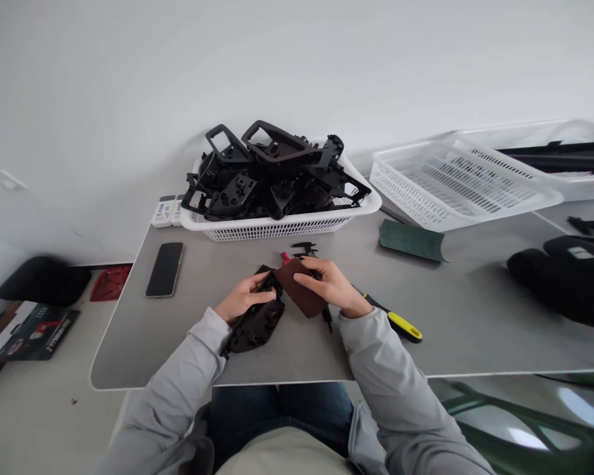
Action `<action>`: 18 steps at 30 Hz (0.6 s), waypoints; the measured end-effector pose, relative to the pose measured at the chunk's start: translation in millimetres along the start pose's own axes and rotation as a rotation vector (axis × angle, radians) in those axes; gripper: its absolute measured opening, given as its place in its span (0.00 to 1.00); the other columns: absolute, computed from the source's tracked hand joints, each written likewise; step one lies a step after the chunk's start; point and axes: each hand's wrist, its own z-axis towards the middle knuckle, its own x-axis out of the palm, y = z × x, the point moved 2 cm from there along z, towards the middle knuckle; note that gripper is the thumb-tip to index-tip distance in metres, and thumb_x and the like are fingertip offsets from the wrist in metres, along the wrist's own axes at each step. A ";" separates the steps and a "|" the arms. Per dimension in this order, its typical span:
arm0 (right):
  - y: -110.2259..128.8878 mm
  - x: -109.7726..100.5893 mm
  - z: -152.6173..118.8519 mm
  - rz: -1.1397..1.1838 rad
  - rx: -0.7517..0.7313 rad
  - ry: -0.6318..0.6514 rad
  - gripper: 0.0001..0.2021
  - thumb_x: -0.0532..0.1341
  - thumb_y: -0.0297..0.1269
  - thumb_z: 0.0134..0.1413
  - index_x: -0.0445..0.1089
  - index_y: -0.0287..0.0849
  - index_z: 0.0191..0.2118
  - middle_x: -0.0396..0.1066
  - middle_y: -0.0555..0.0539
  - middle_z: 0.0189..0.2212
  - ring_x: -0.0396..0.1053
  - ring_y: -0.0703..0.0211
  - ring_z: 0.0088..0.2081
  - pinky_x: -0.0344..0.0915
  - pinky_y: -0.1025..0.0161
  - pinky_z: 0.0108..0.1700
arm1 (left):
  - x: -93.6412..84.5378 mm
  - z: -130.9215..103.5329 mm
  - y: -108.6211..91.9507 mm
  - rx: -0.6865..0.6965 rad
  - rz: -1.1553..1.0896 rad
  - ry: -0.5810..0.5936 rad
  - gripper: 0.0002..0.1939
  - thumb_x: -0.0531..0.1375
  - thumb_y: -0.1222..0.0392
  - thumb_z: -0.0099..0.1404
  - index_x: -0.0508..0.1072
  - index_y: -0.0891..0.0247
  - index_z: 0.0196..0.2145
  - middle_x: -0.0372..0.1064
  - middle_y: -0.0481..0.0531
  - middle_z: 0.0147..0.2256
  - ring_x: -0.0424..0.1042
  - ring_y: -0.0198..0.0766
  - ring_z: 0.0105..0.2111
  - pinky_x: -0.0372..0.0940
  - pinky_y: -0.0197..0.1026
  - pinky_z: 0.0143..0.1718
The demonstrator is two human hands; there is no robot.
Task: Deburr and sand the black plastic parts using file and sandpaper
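My left hand (247, 298) is closed around a black plastic part (257, 328), which it holds tilted just above the front of the table. Pinched between the thumb and fingers of my right hand (330, 285) is a reddish-brown sheet of sandpaper (302, 295). One upper corner of the sheet meets or overlaps the edge of the plastic part; whether they touch, I cannot tell. A red tip (285, 258) shows behind the sheet. Dark calipers (305, 249) lie partly hidden beneath my right hand. Beside my right wrist is a tool with a yellow and black handle (404, 326).
A white basket (277, 229) heaped with black plastic parts (271, 171) stands at the back. To its right are an empty white basket (425, 191) and a curled green sheet (413, 241). A phone (164, 269) lies left; a black padded object (564, 277) sits right.
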 end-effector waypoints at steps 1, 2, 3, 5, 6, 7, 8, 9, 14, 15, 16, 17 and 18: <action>2.2 0.0 -0.4 -0.013 -0.021 0.031 0.10 0.58 0.42 0.54 0.73 0.41 0.32 0.72 0.48 0.29 0.67 0.58 0.31 0.64 0.60 0.35 | 0.1 0.3 -0.5 0.010 0.020 -0.003 0.24 0.67 0.61 0.50 0.72 0.66 0.47 0.70 0.49 0.29 0.67 0.32 0.28 0.59 0.34 0.32; 4.5 0.7 -0.8 -0.033 -0.047 0.067 0.11 0.58 0.42 0.55 0.73 0.42 0.33 0.73 0.48 0.30 0.68 0.58 0.31 0.64 0.60 0.36 | 0.3 0.7 -0.7 0.020 0.034 -0.007 0.25 0.67 0.61 0.50 0.72 0.66 0.47 0.71 0.50 0.31 0.68 0.33 0.30 0.60 0.35 0.35; 6.6 2.1 -1.0 -0.059 -0.075 0.104 0.11 0.57 0.41 0.56 0.73 0.42 0.33 0.73 0.48 0.31 0.68 0.58 0.32 0.65 0.60 0.37 | 0.5 1.2 -0.7 0.031 0.041 -0.017 0.26 0.68 0.62 0.49 0.72 0.65 0.48 0.72 0.51 0.34 0.69 0.35 0.34 0.60 0.36 0.38; 9.4 6.2 -1.4 -0.116 -0.122 0.161 0.11 0.57 0.41 0.57 0.73 0.42 0.33 0.73 0.47 0.32 0.68 0.57 0.33 0.65 0.60 0.37 | 1.1 1.8 0.0 0.048 0.043 -0.034 0.26 0.68 0.63 0.49 0.73 0.64 0.47 0.73 0.54 0.41 0.70 0.39 0.42 0.60 0.38 0.45; 9.9 8.4 -1.4 -0.140 -0.134 0.174 0.11 0.57 0.41 0.57 0.73 0.42 0.33 0.73 0.47 0.31 0.68 0.58 0.32 0.65 0.60 0.37 | 1.4 1.9 0.5 0.052 0.041 -0.036 0.26 0.68 0.64 0.49 0.73 0.64 0.47 0.73 0.54 0.44 0.69 0.41 0.45 0.59 0.39 0.48; 9.7 10.4 -1.4 -0.162 -0.141 0.178 0.11 0.57 0.41 0.57 0.73 0.42 0.34 0.73 0.47 0.31 0.68 0.58 0.32 0.65 0.60 0.37 | 1.6 1.9 1.1 0.052 0.042 -0.032 0.26 0.68 0.64 0.49 0.73 0.63 0.48 0.72 0.55 0.46 0.68 0.43 0.48 0.59 0.40 0.49; 9.1 12.2 -1.5 -0.181 -0.144 0.181 0.11 0.58 0.42 0.57 0.74 0.42 0.35 0.73 0.47 0.30 0.69 0.58 0.32 0.65 0.60 0.37 | 1.6 1.8 1.7 0.050 0.045 -0.027 0.26 0.68 0.64 0.49 0.73 0.63 0.48 0.72 0.55 0.47 0.68 0.44 0.49 0.59 0.41 0.50; 8.1 13.4 -1.6 -0.198 -0.143 0.182 0.11 0.58 0.42 0.57 0.74 0.42 0.36 0.73 0.47 0.30 0.69 0.58 0.32 0.66 0.60 0.37 | 1.4 1.7 2.4 0.047 0.050 -0.021 0.26 0.67 0.64 0.49 0.73 0.63 0.48 0.72 0.55 0.47 0.67 0.44 0.49 0.59 0.41 0.50; 7.3 12.9 -2.5 -0.212 -0.136 0.158 0.11 0.56 0.40 0.59 0.75 0.42 0.38 0.73 0.44 0.34 0.70 0.58 0.35 0.67 0.60 0.39 | -1.7 2.3 5.0 0.047 0.082 0.000 0.28 0.67 0.63 0.50 0.72 0.62 0.50 0.70 0.54 0.50 0.67 0.45 0.51 0.58 0.43 0.52; 8.5 12.4 -2.6 -0.200 -0.136 0.155 0.11 0.56 0.39 0.59 0.75 0.42 0.38 0.73 0.44 0.35 0.70 0.58 0.35 0.67 0.60 0.39 | -2.1 2.6 5.5 0.047 0.085 0.004 0.28 0.68 0.63 0.50 0.72 0.62 0.50 0.70 0.54 0.50 0.66 0.45 0.51 0.57 0.43 0.53; 10.1 12.5 -2.6 -0.184 -0.140 0.161 0.11 0.56 0.38 0.59 0.75 0.42 0.38 0.73 0.44 0.35 0.71 0.58 0.35 0.67 0.60 0.39 | -2.3 2.9 5.9 0.045 0.086 0.008 0.28 0.68 0.63 0.50 0.72 0.61 0.50 0.70 0.54 0.50 0.66 0.46 0.52 0.57 0.44 0.53; 11.6 13.0 -2.5 -0.169 -0.148 0.180 0.11 0.56 0.38 0.59 0.75 0.42 0.38 0.73 0.44 0.36 0.71 0.58 0.35 0.68 0.60 0.39 | -2.2 3.1 6.2 0.042 0.086 0.012 0.28 0.68 0.63 0.50 0.72 0.61 0.50 0.70 0.54 0.50 0.66 0.46 0.52 0.57 0.44 0.53; 12.8 14.0 -2.4 -0.160 -0.160 0.202 0.11 0.56 0.37 0.59 0.75 0.42 0.39 0.73 0.44 0.36 0.71 0.59 0.36 0.68 0.61 0.39 | -2.1 3.3 6.4 0.041 0.084 0.016 0.28 0.68 0.62 0.50 0.72 0.61 0.51 0.70 0.54 0.50 0.66 0.46 0.52 0.57 0.44 0.53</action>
